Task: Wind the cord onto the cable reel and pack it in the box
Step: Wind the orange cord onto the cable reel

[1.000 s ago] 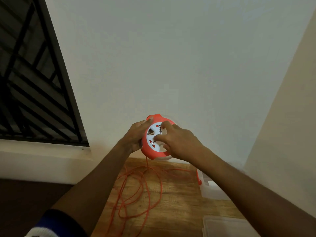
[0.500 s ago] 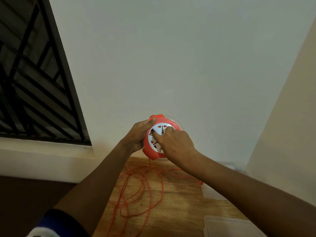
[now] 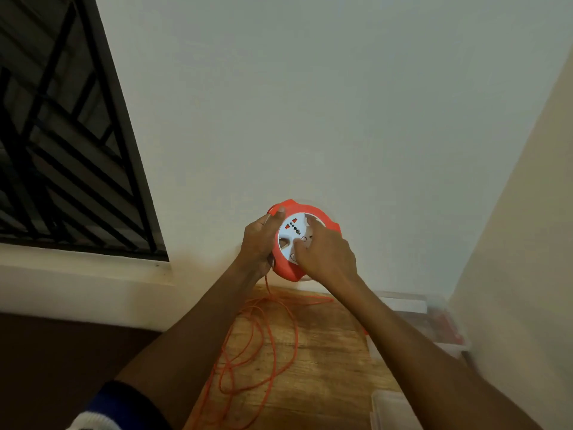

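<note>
An orange cable reel (image 3: 286, 268) with a white socket face is held up in front of the wall, above the wooden table (image 3: 325, 361). My left hand (image 3: 259, 243) grips its left rim, thumb on the upper edge. My right hand (image 3: 325, 256) lies over the white face, fingers curled into its recesses. A thin orange cord (image 3: 273, 346) hangs from the reel's underside by my left hand and lies in loose loops on the table. A clear plastic box (image 3: 434, 321) stands at the table's right, against the wall.
A clear plastic lid (image 3: 390, 408) lies at the table's lower right edge. A window with black bars (image 3: 62, 150) fills the upper left above a white ledge. Walls close in behind and on the right.
The white face has turned under my right hand, whose fingers have shifted across it. Some cord loops on the table have shifted. The reel stays in the same place.
</note>
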`<action>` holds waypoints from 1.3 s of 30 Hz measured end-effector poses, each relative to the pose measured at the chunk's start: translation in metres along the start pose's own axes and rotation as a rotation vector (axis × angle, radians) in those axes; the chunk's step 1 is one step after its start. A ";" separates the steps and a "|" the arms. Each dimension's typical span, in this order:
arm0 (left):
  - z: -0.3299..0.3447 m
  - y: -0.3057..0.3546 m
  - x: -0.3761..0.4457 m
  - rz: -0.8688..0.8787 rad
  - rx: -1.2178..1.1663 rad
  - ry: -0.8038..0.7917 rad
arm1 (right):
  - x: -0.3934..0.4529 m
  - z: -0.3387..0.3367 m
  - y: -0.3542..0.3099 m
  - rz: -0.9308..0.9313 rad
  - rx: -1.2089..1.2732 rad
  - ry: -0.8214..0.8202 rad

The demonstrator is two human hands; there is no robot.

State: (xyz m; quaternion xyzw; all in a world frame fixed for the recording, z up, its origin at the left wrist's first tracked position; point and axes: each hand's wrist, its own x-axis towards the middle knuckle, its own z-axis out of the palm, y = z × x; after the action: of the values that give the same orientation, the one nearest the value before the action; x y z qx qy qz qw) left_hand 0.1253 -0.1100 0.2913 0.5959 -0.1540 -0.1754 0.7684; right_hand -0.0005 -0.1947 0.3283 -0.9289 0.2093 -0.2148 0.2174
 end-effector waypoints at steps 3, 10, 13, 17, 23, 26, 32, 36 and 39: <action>-0.009 -0.001 0.001 -0.071 0.020 -0.035 | -0.008 -0.003 0.010 -0.190 -0.214 0.004; -0.018 0.013 0.004 -0.088 0.092 -0.153 | 0.013 -0.024 0.027 -0.692 -0.585 -0.131; -0.018 0.014 0.004 -0.088 0.147 -0.179 | 0.017 -0.032 0.030 -0.784 -0.733 -0.170; -0.015 0.014 0.002 -0.082 0.185 -0.214 | 0.012 -0.034 0.026 -0.874 -0.875 -0.113; -0.001 0.017 0.001 -0.083 0.170 -0.232 | 0.006 -0.020 0.016 -0.713 -0.969 -0.071; 0.002 0.019 0.004 -0.078 0.164 -0.228 | 0.012 -0.020 0.015 -0.720 -0.968 -0.078; 0.012 0.014 0.003 -0.001 0.057 -0.137 | 0.017 -0.017 0.008 -0.316 -0.575 -0.034; 0.018 0.005 0.002 0.017 -0.021 -0.017 | 0.020 -0.014 0.006 -0.153 -0.354 0.026; 0.014 0.000 0.001 -0.027 -0.014 -0.030 | 0.010 -0.011 0.010 -0.217 -0.409 0.034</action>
State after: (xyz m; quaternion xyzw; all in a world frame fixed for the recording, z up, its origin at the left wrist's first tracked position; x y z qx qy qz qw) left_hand 0.1201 -0.1222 0.2941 0.5897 -0.1562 -0.1958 0.7678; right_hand -0.0011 -0.2112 0.3352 -0.9669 0.1512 -0.2056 -0.0031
